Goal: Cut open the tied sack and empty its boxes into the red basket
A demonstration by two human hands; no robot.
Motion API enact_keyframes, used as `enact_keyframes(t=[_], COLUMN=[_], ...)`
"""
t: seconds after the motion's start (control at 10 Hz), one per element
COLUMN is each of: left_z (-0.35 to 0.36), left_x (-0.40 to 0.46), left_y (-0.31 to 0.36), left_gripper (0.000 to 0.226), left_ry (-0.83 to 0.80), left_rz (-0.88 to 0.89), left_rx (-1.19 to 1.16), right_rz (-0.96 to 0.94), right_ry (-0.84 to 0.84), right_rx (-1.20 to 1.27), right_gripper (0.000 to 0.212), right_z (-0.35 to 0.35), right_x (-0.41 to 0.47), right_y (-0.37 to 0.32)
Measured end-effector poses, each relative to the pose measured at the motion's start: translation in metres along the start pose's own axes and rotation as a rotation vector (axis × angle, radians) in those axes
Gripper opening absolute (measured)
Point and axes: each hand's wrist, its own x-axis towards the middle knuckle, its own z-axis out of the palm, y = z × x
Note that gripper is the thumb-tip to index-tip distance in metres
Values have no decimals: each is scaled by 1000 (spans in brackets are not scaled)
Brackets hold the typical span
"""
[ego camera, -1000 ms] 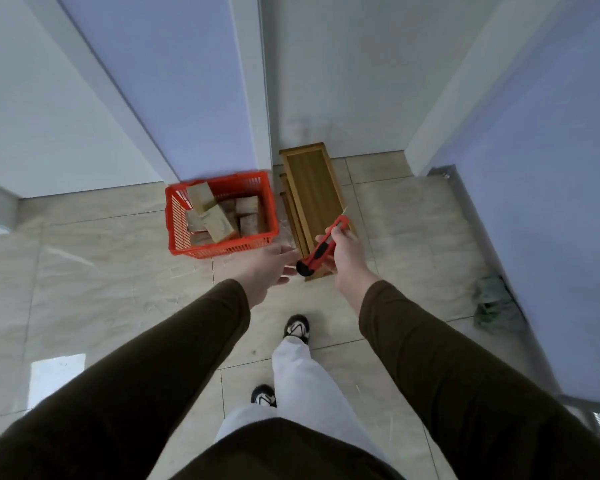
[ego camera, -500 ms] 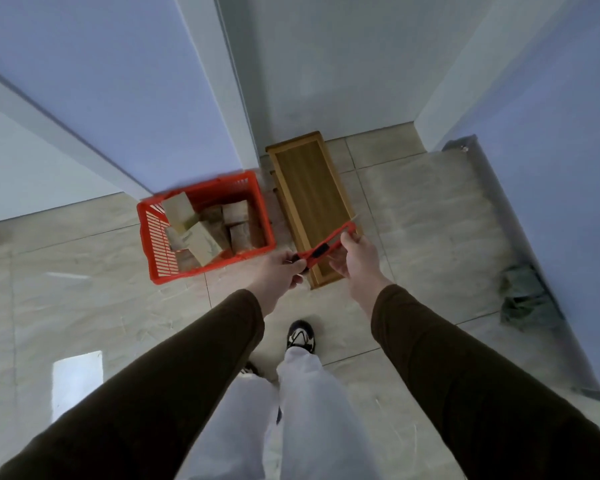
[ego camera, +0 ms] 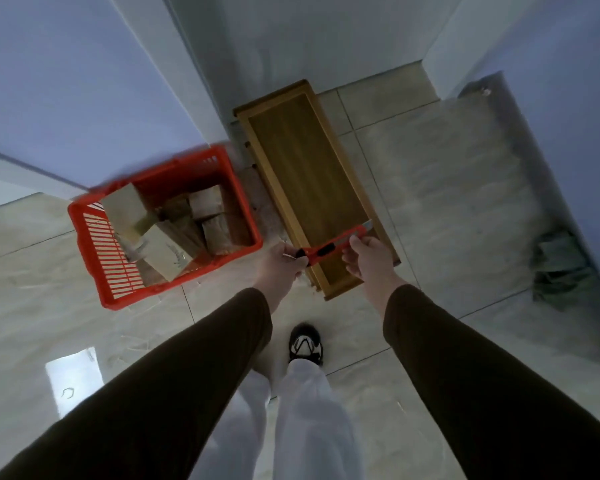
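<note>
A red utility knife [ego camera: 329, 248] is held level between both hands, its blade tip poking out at the right end. My left hand [ego camera: 282, 262] pinches the black rear end of the knife. My right hand [ego camera: 369, 256] grips the front part near the blade. The red basket [ego camera: 97, 258] stands on the floor to the left and holds several cardboard boxes [ego camera: 161, 249]. A crumpled greenish sack [ego camera: 561, 271] lies flat on the floor by the right wall, away from both hands.
A low wooden bench [ego camera: 305, 174] stands just right of the basket, under the knife, reaching back to the wall. Walls close in at the back and right. My shoe [ego camera: 305, 344] and white trouser legs are below on the tiled floor.
My left hand has come over and taken the rear end of the knife, which has turned from tilted to level. The view has shifted closer to the basket and bench.
</note>
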Motion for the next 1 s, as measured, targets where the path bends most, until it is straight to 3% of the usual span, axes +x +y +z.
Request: enact_keyframes(t=[0.4,1.0], left_z=[23,22], left_x=[67,62], left_y=[-30,-27], left_gripper=[10,16], left_ry=[30,55], left_rz=[-36,-34], left_rx=[7,72], right_rz=[-38,-4], right_ry=[58,42], right_rx=[-91,-150], right_gripper=[16,10], right_z=[5,6], right_x=[73,65], right_y=[21,17])
